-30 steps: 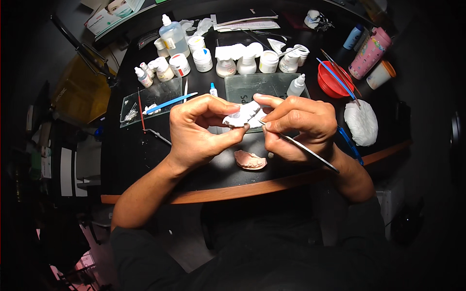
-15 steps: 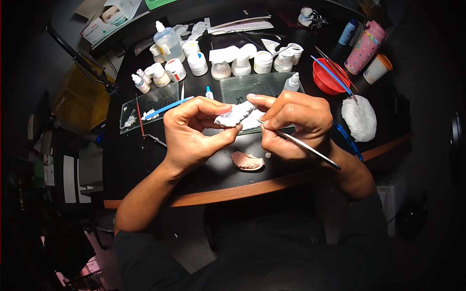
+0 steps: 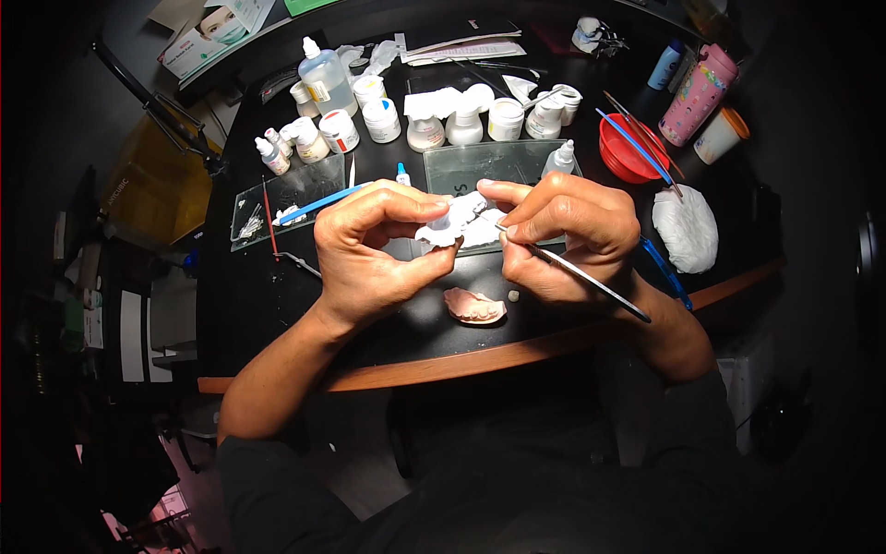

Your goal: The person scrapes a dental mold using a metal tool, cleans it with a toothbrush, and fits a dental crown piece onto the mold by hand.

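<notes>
Left hand (image 3: pixel 369 242) — thumb and fingers pinching white dental cast (image 3: pixel 450 222), raised between hands, long axis slanting up to right. Pink dental cast (image 3: pixel 474 307) on black desk (image 3: pixel 406 325) below, nearer body. Slim instrument (image 3: pixel 595 283) in right hand (image 3: pixel 574 231), pen grip — tip just right of white cast, contact unclear; handle slopes down-right.

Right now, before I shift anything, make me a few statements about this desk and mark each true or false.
1. The left hand holds the white model. True.
2. The right hand is empty. False: the right hand holds a slim tool.
3. The pink model lies on the desk. True.
4. The bowl is green. False: the bowl is red.
5. The pink flask is right of the bowl. True.
</notes>
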Tool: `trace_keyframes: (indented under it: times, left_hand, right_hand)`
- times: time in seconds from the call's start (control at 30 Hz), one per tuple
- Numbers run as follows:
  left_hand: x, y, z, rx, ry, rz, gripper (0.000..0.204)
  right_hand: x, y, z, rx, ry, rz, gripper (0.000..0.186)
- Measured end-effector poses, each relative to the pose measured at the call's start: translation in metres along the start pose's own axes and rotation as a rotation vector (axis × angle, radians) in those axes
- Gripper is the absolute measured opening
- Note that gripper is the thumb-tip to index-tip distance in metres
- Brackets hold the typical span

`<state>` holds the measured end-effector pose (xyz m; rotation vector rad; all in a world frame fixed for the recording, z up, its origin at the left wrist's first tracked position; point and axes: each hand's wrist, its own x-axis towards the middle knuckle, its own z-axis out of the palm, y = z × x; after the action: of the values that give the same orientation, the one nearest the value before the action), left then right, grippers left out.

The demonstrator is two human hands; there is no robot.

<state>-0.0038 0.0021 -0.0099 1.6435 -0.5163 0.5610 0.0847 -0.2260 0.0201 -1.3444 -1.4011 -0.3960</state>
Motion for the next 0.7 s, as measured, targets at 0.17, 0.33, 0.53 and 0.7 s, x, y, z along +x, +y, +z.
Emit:
trace_keyframes:
  times: [0.17, 0.33, 0.53, 0.7]
  left_hand:
    - [0.0010, 0.0030, -0.0036, 0.138, -0.023, 0.053, 0.037]
    - [0.0036, 0.0040, -0.0023, 0.194, -0.002, 0.103, 0.034]
    - [0.0009, 0.0033, -0.0008, 0.124, -0.025, 0.027, 0.036]
    - [-0.0006, 0.0006, -0.0004, 0.048, -0.008, -0.023, 0.035]
  right_hand:
    - [0.0008, 0.0009, 0.0002, -0.020, -0.006, -0.021, 0.014]
    - [-0.0004, 0.0008, 0.0004, -0.031, -0.016, 0.000, 0.014]
    - [-0.0007, 0.0011, -0.0011, -0.034, -0.022, -0.001, 0.014]
    - [-0.0002, 0.0020, 0.0000, -0.022, 0.000, 0.012, 0.014]
